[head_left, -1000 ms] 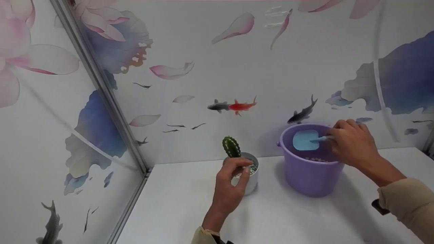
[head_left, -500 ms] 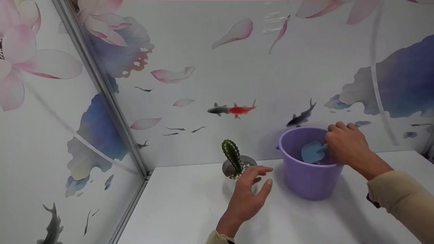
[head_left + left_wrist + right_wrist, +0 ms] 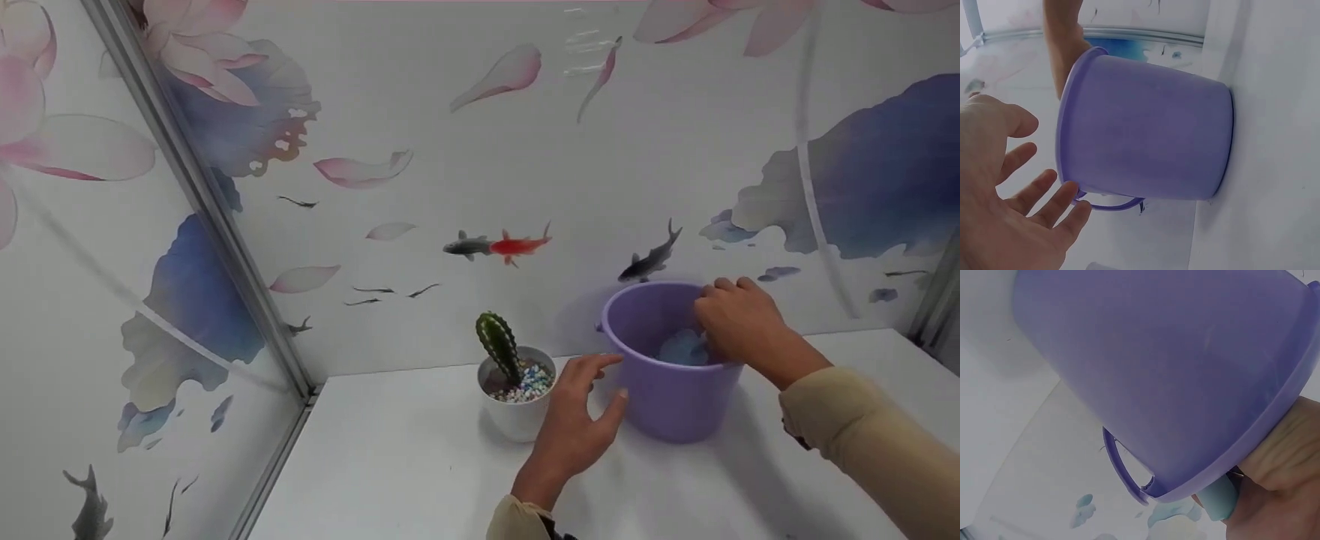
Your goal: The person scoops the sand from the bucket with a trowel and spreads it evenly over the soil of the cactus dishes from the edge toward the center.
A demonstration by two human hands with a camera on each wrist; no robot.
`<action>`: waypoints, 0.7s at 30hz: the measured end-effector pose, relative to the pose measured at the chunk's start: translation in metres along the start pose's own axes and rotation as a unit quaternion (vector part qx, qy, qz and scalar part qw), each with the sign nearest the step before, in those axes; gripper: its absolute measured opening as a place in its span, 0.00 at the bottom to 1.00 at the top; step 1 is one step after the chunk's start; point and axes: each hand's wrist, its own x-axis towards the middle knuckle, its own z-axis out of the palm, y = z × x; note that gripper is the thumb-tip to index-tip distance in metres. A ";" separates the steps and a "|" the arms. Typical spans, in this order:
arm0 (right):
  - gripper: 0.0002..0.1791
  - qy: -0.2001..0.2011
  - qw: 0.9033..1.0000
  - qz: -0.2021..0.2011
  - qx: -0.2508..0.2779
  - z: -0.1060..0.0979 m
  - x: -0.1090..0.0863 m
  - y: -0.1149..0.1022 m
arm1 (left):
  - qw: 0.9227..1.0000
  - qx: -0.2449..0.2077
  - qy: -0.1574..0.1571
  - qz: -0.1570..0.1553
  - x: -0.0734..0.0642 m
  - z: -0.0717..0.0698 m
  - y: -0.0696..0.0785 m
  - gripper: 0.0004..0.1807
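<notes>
Over the right side of the purple bucket's rim, my right grip [image 3: 739, 319] is curled round a blue scoop [image 3: 682, 349].

The scoop's blade sits down inside the purple bucket [image 3: 679, 405], and a light-blue part of it shows by my fingers in the right wrist view. My left grip [image 3: 576, 431] has its fingers spread and relaxed, between the bucket and a white pot [image 3: 516, 421]; I cannot tell whether its fingertips touch the bucket. A purple carrying handle [image 3: 1114, 208] hangs down the bucket's outside. Left of my left grip, the pot stands on the white desk [image 3: 390, 450], holding a green cactus [image 3: 497, 345] that leans left, with multicoloured pebbles [image 3: 531, 382] by its base. Behind them rises a wall [image 3: 420, 330] printed with fish and petals.
</notes>
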 end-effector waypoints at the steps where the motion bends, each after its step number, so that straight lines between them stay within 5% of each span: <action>1: 0.06 -0.006 1.000 0.001 0.004 0.000 0.001 0.000 | 1.000 0.000 0.000 -0.005 0.002 0.002 0.000 0.26; 13: 0.03 -0.118 0.989 0.008 0.084 -0.001 0.006 0.009 | 0.999 -0.001 -0.008 -0.040 0.025 0.020 -0.010 0.23; 21: 0.07 -0.077 0.996 -0.009 0.053 -0.002 0.003 0.007 | 1.000 -0.008 0.015 -0.008 0.029 0.034 -0.013 0.26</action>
